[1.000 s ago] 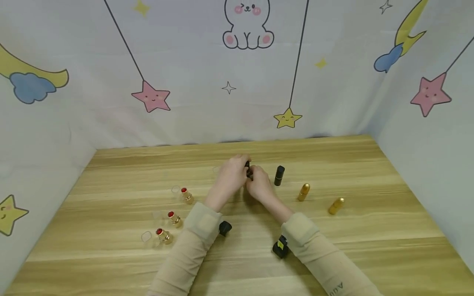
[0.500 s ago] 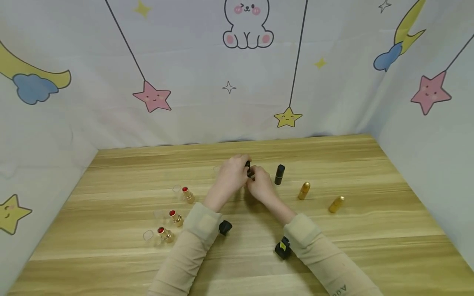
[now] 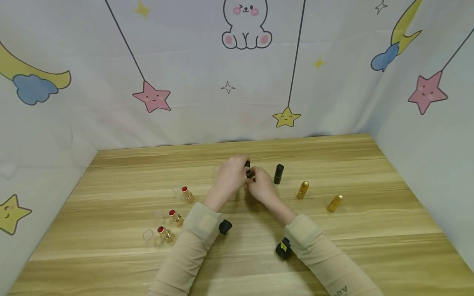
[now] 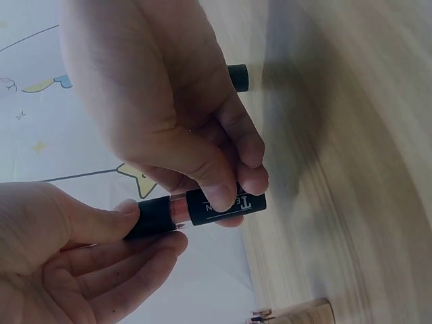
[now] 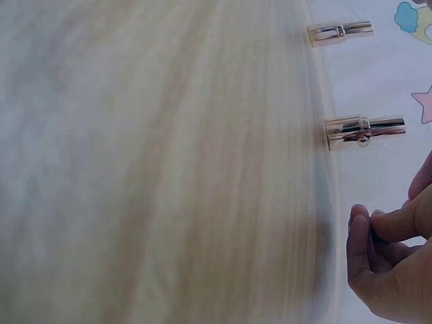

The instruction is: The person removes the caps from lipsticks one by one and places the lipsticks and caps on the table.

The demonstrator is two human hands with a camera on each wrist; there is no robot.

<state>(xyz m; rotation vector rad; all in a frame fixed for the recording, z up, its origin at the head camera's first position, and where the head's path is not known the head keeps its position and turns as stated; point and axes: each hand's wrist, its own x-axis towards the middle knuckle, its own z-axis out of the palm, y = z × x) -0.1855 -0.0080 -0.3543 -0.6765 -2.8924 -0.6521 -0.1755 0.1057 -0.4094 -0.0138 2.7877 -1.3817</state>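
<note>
Both hands are on one black lipstick [image 4: 233,206] with white lettering, held upright over the back middle of the table. My left hand [image 3: 231,174] pinches the upper black part [image 4: 152,217] between thumb and fingers. Below it, my right hand [image 3: 261,186] grips the lettered lower part, its fingertips close above the wood. A pinkish band [image 4: 180,208] shows between the two black parts in the left wrist view. From the right wrist side, the right fingers mostly hide the lipstick. Another black lipstick [image 3: 279,174] stands just right of the right hand.
Two gold bullet-shaped lipsticks, one nearer [image 3: 303,190] and one farther right [image 3: 335,203], stand on the table [image 3: 370,246]. At left stand three uncapped red lipsticks [image 3: 165,234] in gold tubes, with clear caps [image 3: 147,234] beside them. A printed cloth [image 3: 200,115] rises behind.
The head view has shifted very slightly. Both hands and the lipstick stay almost in place.
</note>
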